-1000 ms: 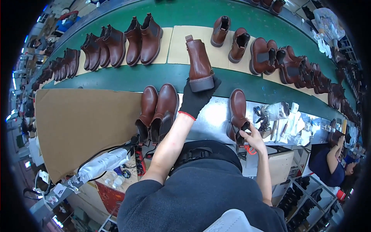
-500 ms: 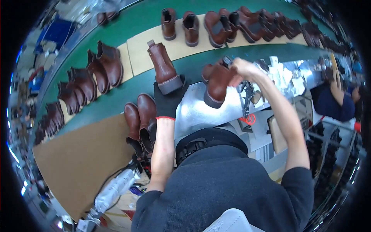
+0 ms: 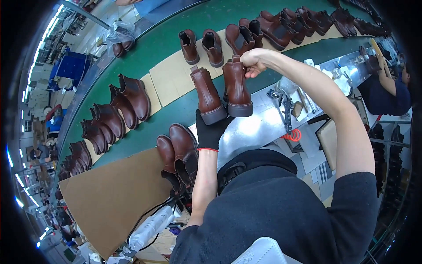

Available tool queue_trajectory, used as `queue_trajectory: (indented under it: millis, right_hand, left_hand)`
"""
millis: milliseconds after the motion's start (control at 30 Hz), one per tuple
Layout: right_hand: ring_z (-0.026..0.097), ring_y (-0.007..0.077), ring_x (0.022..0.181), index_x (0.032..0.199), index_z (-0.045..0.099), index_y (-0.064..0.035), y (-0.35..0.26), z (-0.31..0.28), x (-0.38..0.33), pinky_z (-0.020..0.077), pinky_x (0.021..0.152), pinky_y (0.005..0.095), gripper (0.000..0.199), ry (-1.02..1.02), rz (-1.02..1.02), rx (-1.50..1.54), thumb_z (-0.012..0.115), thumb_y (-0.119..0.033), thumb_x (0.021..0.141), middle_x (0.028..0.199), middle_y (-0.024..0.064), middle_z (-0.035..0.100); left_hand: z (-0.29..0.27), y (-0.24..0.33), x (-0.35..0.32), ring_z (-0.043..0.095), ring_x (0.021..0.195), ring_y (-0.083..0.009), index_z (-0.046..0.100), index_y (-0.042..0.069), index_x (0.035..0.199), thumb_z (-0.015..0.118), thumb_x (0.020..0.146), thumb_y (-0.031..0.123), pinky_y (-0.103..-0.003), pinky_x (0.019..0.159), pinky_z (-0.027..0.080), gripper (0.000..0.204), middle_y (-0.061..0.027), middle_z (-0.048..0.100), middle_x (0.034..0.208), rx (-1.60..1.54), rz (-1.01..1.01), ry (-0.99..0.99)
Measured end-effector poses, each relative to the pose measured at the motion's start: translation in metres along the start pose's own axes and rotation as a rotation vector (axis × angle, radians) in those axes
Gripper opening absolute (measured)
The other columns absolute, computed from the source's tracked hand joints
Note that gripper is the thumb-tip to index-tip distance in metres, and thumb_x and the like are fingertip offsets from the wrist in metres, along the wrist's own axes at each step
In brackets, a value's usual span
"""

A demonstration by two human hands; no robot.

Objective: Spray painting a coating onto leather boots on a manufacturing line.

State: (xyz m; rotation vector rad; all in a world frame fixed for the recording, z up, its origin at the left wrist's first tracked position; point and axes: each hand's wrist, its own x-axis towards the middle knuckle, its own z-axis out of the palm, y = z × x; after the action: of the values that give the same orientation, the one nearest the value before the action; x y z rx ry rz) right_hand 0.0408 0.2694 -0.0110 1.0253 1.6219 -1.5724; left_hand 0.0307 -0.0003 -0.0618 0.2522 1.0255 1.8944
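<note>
My left hand, in a black glove with a red cuff edge, is closed under the heel of a brown ankle boot. That boot stands sole down on the palm, its shaft leaning slightly left. Right beside it is a second brown boot, its heel side facing me. My bare right hand grips this one at the top of its shaft, by the back tab; the fingertips are partly hidden. Both heels are almost level, and the lower part of the second boot is close to the gloved fingers.
Brown boots line the green conveyor on card sheets. Another pair lies left of my forearm by a brown board. A metal bench holds a black tool; an orange coiled hose hangs below. A co-worker sits right.
My right hand has brought its boot leftward and turned it from a tilt to upright beside the other boot. The view has shifted a little; my left hand keeps its hold.
</note>
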Motion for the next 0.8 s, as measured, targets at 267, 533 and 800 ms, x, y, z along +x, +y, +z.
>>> queue_trajectory:
  millis: [267, 533, 800]
  right_hand:
    - [0.065, 0.0242, 0.070, 0.111, 0.051, 0.0110, 0.009, 0.063, -0.041, 0.0562, 0.063, 0.0316, 0.061, 0.060, -0.167, 0.062, 0.056, -0.046, 0.090, 0.088, 0.0217, 0.062]
    - [0.045, 0.0119, 0.083, 0.112, 0.067, -0.0043, 0.105, 0.129, -0.028, 0.0386, 0.075, 0.0225, 0.052, 0.228, -0.648, 0.251, 0.081, -0.032, 0.071, 0.099, 0.0016, 0.049]
    - [0.047, 0.0140, 0.102, 0.117, 0.063, -0.0060, 0.143, 0.134, -0.022, 0.0371, 0.090, 0.0243, 0.043, 0.038, -0.683, 0.397, 0.075, -0.020, 0.078, 0.113, 0.0040, 0.048]
  left_hand:
    - [0.004, -0.004, -0.018, 0.050, 0.119, -0.0263, 0.039, 0.010, 0.135, 0.073, 0.076, 0.029, -0.034, 0.101, 0.039, 0.070, -0.0129, 0.050, 0.131, 1.089, 0.123, 0.057]
    - [-0.012, -0.004, -0.025, 0.043, 0.122, -0.0248, 0.028, 0.005, 0.139, 0.059, 0.088, 0.025, -0.035, 0.102, 0.035, 0.063, -0.0087, 0.042, 0.135, 1.548, 0.262, 0.018]
    - [-0.052, -0.050, -0.033, 0.045, 0.118, -0.0256, 0.028, 0.004, 0.139, 0.060, 0.089, 0.028, -0.034, 0.100, 0.036, 0.064, -0.0094, 0.039, 0.133, 1.313, 0.311, 0.145]
